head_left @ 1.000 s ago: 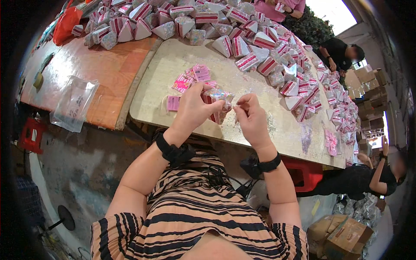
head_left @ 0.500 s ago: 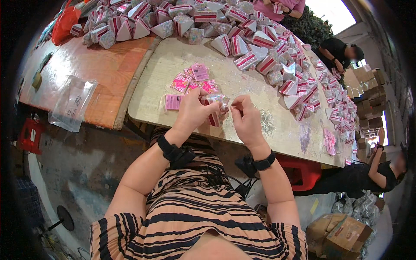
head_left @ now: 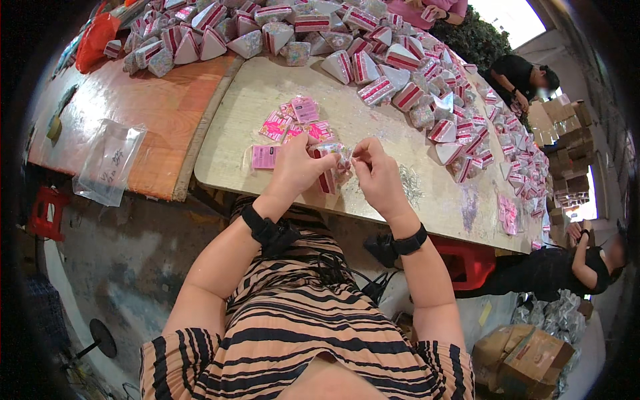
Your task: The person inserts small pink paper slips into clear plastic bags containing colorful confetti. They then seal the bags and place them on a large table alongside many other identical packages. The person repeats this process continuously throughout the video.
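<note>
My left hand (head_left: pixel 297 170) is closed around a small glittery wedge shaped like a cake slice (head_left: pixel 326 182), with a dark pink band down its side. It holds the wedge just above the table near the front edge. At the wedge's right end my right hand (head_left: pixel 379 177) has thumb and forefinger pinched together; whatever is between them is too small to make out. Beside my right hand lies a scatter of thin silvery pins (head_left: pixel 412 187). Pink printed cards (head_left: pixel 305 110) in clear wrapping lie beyond my left hand, and another pink card (head_left: pixel 263 157) is beside it.
A large heap of similar wedges (head_left: pixel 378 90) covers the table's far and right sides. A clear plastic bag (head_left: pixel 110 163) hangs over the orange table's edge. Red stools (head_left: pixel 467 263) stand below. Other people (head_left: pixel 517 80) are at the far right; cardboard boxes (head_left: pixel 533 360) sit on the floor.
My right hand has shifted slightly left, its fingertips closer to the wedge. My left hand keeps its grip. The person at the right has lowered a raised hand.
</note>
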Motion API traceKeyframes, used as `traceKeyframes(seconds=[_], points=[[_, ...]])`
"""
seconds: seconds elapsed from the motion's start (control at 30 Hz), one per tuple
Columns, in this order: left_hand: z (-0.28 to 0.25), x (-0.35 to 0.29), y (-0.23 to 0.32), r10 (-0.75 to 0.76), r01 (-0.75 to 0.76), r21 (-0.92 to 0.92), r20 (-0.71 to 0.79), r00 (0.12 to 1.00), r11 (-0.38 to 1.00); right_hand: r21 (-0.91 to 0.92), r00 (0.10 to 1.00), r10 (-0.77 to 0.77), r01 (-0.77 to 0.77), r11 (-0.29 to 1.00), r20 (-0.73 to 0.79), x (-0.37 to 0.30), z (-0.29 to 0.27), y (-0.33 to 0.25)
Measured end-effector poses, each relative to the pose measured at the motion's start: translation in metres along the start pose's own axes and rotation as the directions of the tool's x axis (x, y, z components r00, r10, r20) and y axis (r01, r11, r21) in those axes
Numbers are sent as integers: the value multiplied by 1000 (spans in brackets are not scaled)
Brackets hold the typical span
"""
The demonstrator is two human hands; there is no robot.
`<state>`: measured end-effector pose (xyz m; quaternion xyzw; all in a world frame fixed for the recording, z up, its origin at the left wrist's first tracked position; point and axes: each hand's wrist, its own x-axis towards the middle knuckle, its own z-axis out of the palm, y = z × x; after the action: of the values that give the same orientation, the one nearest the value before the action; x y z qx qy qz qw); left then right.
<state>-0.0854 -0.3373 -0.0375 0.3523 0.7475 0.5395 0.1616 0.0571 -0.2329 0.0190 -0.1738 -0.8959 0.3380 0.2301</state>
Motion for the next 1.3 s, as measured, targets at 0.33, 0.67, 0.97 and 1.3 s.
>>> traceKeyframes(seconds=[0.33, 0.67, 0.97, 1.3], points=[[2, 7, -1, -33, 29, 62, 74, 997, 998, 12, 999, 43, -43, 999, 27, 6, -1, 13], [-1, -7, 6, 90, -118, 143, 183, 979, 983, 2, 993, 119, -119, 993, 28, 6, 0, 5], [3, -18, 30, 120, -131, 176, 69, 990, 976, 1, 996, 87, -87, 996, 13, 5, 3, 5], [10, -20, 24, 265, -263, 244, 24, 964, 933, 45, 989, 141, -142, 989, 36, 5, -1, -4]])
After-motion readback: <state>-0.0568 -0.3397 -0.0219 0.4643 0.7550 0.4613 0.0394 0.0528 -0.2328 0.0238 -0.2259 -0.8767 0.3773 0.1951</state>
